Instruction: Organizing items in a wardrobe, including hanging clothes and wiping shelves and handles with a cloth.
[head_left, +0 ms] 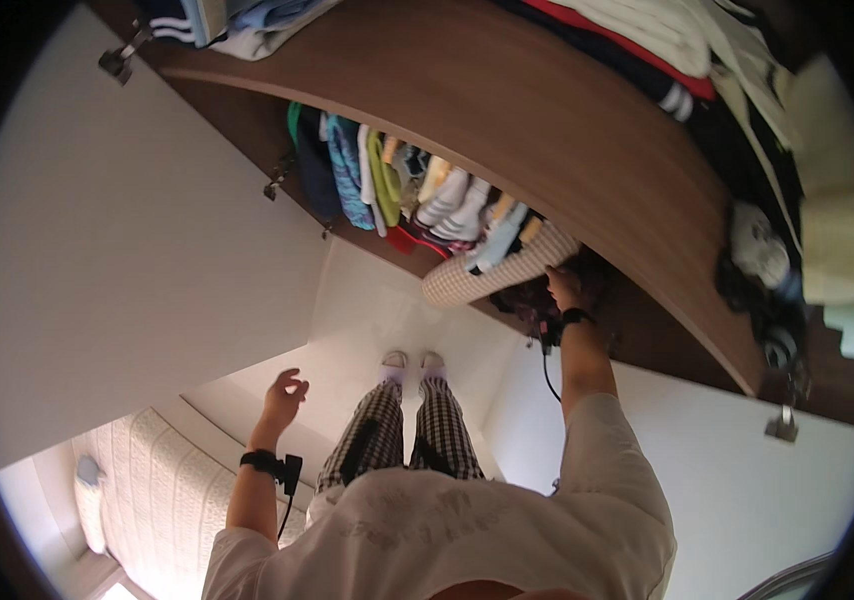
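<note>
A thick beige checked roll of fabric [492, 278] juts at a slant from the lower part of a wooden wardrobe. My right hand [565, 288] is at the roll's right part, its fingers closed against the lower side; some fingers are hidden. A dark bundle [527, 303] lies just below the roll, beside that hand. My left hand [285, 395] hangs in the air over the floor, empty, with its fingers loosely bent and apart. Hanging clothes [387, 170] in several colours crowd the space above the roll, some touching it.
The wide brown wardrobe shelf [427, 75] curves above the clothes, with folded garments [637, 40] on top. White doors [147, 240] stand swung out on both sides, on metal hinges [117, 62]. A cream quilted bed [162, 490] is at the lower left.
</note>
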A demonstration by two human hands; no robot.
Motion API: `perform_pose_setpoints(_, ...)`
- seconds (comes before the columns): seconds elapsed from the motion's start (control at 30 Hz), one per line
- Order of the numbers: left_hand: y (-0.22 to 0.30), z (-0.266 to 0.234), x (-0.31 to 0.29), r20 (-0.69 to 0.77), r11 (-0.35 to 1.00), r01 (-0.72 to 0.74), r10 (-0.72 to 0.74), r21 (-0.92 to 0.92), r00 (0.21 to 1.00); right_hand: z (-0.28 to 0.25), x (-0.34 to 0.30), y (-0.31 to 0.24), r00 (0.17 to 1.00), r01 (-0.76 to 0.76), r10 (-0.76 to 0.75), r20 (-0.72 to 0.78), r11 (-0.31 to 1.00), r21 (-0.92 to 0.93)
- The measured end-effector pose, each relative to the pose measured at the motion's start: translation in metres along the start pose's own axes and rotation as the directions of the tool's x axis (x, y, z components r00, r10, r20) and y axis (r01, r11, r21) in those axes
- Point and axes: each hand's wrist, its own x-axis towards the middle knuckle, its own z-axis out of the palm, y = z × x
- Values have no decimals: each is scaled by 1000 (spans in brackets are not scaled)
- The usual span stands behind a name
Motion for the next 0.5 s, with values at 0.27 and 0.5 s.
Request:
perform_pose_setpoints(0.27, -41, 51, -115, -131, 986, 157, -150, 46, 980, -43, 22, -59, 675, 434, -728, 119, 261, -862)
perform_pose_setpoints(0.5, -11, 38, -207, -310, 957, 287, -285, -40, 907, -38, 48, -76, 706, 465, -685, 177, 262, -846)
